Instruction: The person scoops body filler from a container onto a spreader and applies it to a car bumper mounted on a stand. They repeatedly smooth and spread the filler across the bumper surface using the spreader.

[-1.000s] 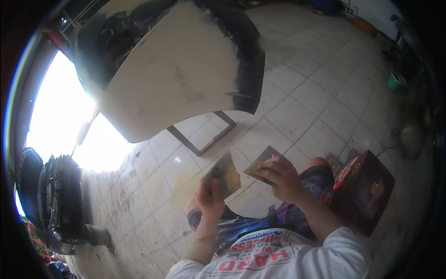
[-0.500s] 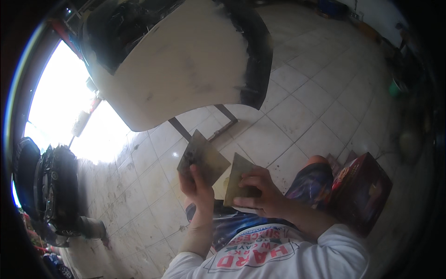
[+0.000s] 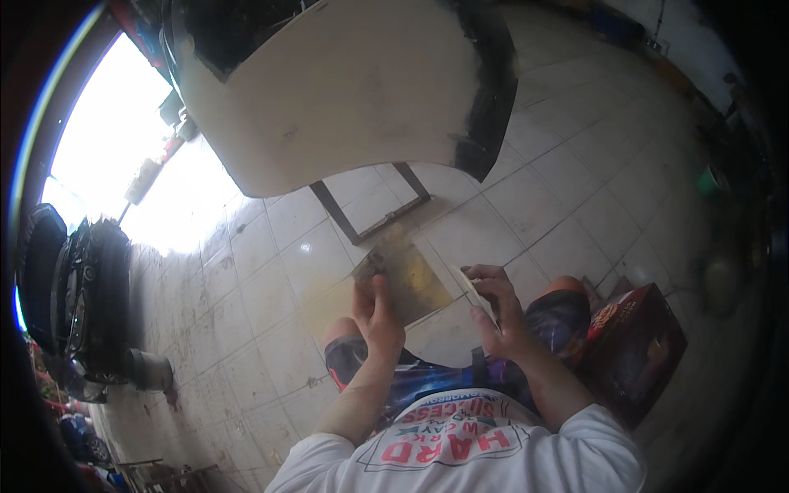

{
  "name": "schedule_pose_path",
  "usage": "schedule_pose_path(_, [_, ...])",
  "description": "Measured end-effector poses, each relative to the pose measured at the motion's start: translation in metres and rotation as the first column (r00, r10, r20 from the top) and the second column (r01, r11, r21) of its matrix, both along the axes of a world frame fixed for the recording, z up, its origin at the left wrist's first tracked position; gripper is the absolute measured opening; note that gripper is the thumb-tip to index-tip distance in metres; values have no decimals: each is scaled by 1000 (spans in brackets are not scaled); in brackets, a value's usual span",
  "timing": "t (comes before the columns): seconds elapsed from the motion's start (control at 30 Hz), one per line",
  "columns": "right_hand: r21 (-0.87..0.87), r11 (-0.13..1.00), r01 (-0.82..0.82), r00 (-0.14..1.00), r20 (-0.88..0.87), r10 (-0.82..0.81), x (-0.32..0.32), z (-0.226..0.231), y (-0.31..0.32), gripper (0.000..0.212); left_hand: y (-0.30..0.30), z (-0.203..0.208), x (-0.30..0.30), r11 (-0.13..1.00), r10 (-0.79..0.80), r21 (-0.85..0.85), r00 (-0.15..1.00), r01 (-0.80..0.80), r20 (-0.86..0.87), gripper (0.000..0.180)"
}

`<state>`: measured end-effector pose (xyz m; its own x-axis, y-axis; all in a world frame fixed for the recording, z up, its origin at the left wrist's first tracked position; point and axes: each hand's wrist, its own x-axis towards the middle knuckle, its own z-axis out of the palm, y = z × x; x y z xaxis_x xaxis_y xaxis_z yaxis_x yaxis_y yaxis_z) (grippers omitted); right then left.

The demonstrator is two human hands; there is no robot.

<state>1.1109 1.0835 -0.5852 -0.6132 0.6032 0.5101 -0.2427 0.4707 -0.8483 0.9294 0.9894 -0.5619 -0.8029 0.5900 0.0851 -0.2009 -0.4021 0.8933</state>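
My left hand grips a flat, yellowish-brown sheet of sandpaper by its lower left corner, holding it up above my knees. My right hand holds a second thin sheet, seen almost edge-on, just to the right of the first. The two sheets are close but apart. I sit on a tiled floor. A large white car body panel with black edges rests on a metal stand in front of me.
A dark red box stands by my right knee. A metal stand frame lies under the panel. A black car part and a small pot are at the left, by a bright doorway.
The right hand's sheet has turned from face-on to nearly edge-on and moved right. My left hand has shifted the other sheet right, toward the centre.
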Motion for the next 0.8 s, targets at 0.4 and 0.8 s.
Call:
schedule_pose_path(0.4, [529, 848, 37, 864, 409, -293, 0, -17, 18, 44, -4, 1, -12, 994, -29, -109, 973, 4, -228, 19])
schedule_pose_path(0.8, [542, 813, -213, 847, 517, -122, -15, 23, -5, 61, -11, 22, -10, 955, -73, -213, 532, -208, -844, 27])
